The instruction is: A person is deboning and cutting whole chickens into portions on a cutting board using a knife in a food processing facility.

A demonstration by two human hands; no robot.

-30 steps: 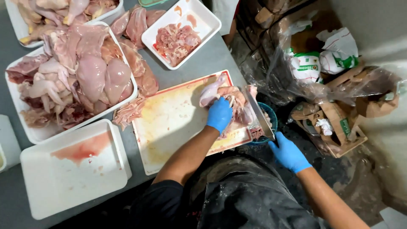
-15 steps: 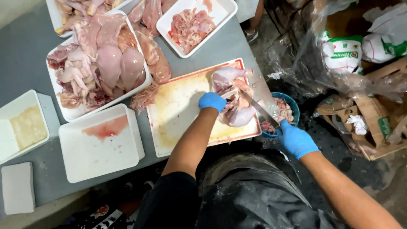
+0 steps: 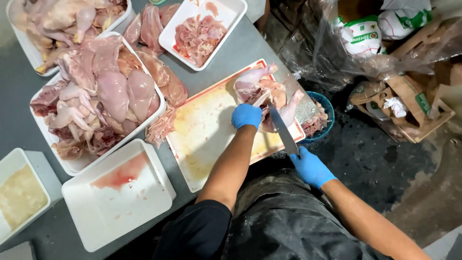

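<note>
A raw whole chicken (image 3: 264, 91) lies at the far right corner of a stained white cutting board (image 3: 211, 132) with a red rim. My left hand (image 3: 246, 115), in a blue glove, presses down on the chicken's near side. My right hand (image 3: 310, 167), also gloved blue, grips the handle of a long knife (image 3: 281, 129); the blade points up into the chicken beside my left hand.
A tray of raw chicken pieces (image 3: 96, 96) sits left of the board, a smaller tray of cut meat (image 3: 199, 36) behind it, a blood-smeared empty white tray (image 3: 120, 197) in front. A blue bowl of scraps (image 3: 320, 120) stands beyond the board's right edge. Bags and boxes (image 3: 385, 62) crowd the floor.
The view shifted. My left hand stays on the chicken, which has been turned on the board. My right hand drew closer to the board's edge with the knife in the meat.
</note>
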